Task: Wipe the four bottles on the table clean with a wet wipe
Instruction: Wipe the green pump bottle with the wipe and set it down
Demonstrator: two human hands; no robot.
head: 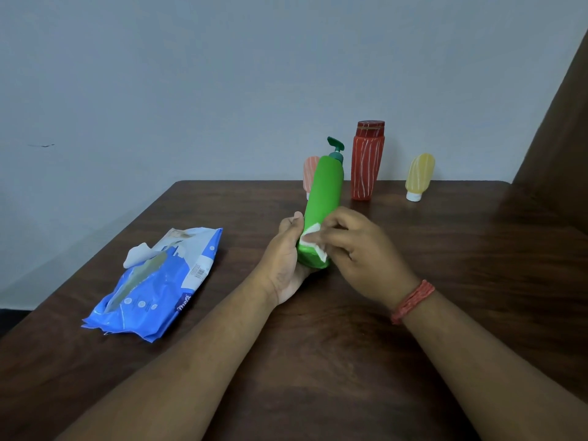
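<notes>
The left hand [288, 256] curls around the lower end of a tall green plastic pump bottle [323, 202], holding it lifted off the dark brown wooden tabletop [477, 313] and tilted with its dark green pump head pointing up and away. The right hand [356, 249], a red thread band at its wrist, pinches a small white wet wipe [313, 238] and presses it against the bottle's lower body. Near the far edge of the tabletop stand a tall red bottle with white stripes [367, 162], a small yellow squeeze tube resting on its white cap [419, 176], and a small pink striped tube [309, 173] partly hidden behind the green bottle. To the left lies a blue plastic wet-wipe pack [152, 288], its flap open, a wipe poking out.
</notes>
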